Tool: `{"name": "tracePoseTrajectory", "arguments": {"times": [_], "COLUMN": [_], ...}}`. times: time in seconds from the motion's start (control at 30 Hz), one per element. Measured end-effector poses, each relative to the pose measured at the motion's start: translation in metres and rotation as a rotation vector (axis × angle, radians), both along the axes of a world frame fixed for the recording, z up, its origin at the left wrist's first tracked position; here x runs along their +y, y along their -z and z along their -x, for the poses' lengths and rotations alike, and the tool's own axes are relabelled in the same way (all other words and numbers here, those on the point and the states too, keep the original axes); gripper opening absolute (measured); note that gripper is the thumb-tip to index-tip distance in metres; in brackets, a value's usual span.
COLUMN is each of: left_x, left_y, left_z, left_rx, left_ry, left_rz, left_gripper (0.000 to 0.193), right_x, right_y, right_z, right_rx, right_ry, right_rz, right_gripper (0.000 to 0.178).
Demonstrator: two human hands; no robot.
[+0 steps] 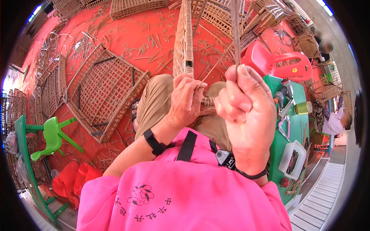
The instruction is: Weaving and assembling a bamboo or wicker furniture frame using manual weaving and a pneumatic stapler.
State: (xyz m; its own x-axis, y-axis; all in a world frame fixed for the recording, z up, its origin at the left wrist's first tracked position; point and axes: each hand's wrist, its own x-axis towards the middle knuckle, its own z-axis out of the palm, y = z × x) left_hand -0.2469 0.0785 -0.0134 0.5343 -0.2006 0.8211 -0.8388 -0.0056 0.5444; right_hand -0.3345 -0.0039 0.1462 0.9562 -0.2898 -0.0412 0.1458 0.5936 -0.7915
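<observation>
A long, narrow woven wicker piece [182,48] rises from between my knees, with a short black band near its lower end. My left hand [184,99] is closed around that end, thumb and fingers pressed together. A thin cane strip [216,64] slants up and right from its fingertips. Farther right and raised, my right hand [246,109] pinches a brown cane strip [236,36] between thumb and forefinger, the other fingers curled in. That strip runs up past the top of the view. Between the hands, part of a wicker crosspiece [208,102] shows.
Woven lattice panels [102,90] and cane scraps lie over the red floor [127,34]. At my right, a green table [279,156] carries tools, a jar and a white tray [283,163]; a red plastic stool [262,57] stands beyond. A green chair [52,134] is at left. People sit far right.
</observation>
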Motion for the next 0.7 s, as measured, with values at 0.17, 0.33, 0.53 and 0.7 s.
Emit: {"name": "tracePoseTrajectory", "arguments": {"times": [0.17, 0.33, 0.53, 0.7], "left_x": [0.004, 0.008, 0.011, 0.012], "left_y": [-0.003, 0.006, 0.011, 0.007], "left_z": [-0.003, 0.001, -0.001, -0.004], "left_rx": [0.024, 0.090, 0.168, 0.129], "left_ry": [0.040, 0.099, 0.119, 0.147], "left_rz": [-0.021, -0.055, 0.009, -0.042], "left_gripper": [0.014, 0.016, 0.020, 0.022], "right_x": [-0.020, -0.039, -0.040, -0.070], "right_y": [0.008, 0.017, 0.011, 0.032], "right_z": [-0.025, -0.051, -0.064, -0.110], "right_rx": [-0.004, 0.020, 0.096, 0.253], "right_ry": [-0.027, -0.140, -0.305, -0.507], "right_rz": [0.018, -0.018, -0.051, -0.022], "right_gripper": [0.026, 0.024, 0.022, 0.022]}}
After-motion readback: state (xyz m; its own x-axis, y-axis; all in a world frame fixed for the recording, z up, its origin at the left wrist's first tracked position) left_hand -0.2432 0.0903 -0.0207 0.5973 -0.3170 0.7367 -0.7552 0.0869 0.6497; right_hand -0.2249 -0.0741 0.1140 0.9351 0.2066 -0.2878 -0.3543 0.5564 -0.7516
